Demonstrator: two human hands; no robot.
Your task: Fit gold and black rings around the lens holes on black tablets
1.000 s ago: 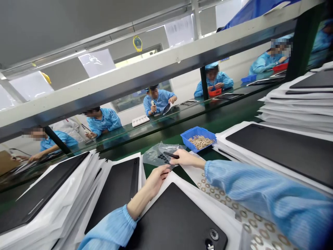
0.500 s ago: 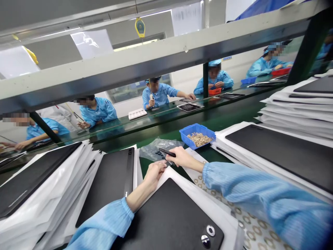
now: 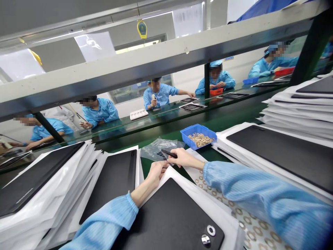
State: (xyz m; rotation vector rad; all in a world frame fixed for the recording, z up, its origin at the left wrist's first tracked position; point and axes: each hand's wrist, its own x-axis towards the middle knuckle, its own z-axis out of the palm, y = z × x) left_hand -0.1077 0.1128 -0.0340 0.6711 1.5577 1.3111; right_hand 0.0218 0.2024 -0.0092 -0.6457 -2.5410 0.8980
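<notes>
Right at the bottom of the frame we had a black tablet case (image 3: 166,217) lying in a white wrapper, two metal rings (image 3: 211,230) gleaming at its lower right corner, and both arms reaching across in blue cleanroom sleeves (image 3: 104,222). And there it was: the right hand (image 3: 183,158) pinched a slim black stylus (image 3: 169,153) between thumb and fingers, a narrow, careful grip, while the left hand (image 3: 156,172) curled close beneath the stylus tip, nearly closed. Whether it held anything small, we couldn't tell. Both hands met just below the middle of the frame, probably to keep the tip steady and in plain sight.

Just beyond them lay a clear plastic bag (image 3: 158,151) of small black pieces, with a blue bin (image 3: 198,136) of tan rings beside it on the green surface (image 3: 226,151), both seemingly placed for easy reach. At lower right sat a backing sheet of tan rings (image 3: 249,222). Stacks of black cases rose at left (image 3: 44,173) and right (image 3: 281,156). Farther off, co-workers in blue gowns (image 3: 158,97) sat across the line. Against the earlier frame, the right hand's fingertips had closed in toward the left hand.
</notes>
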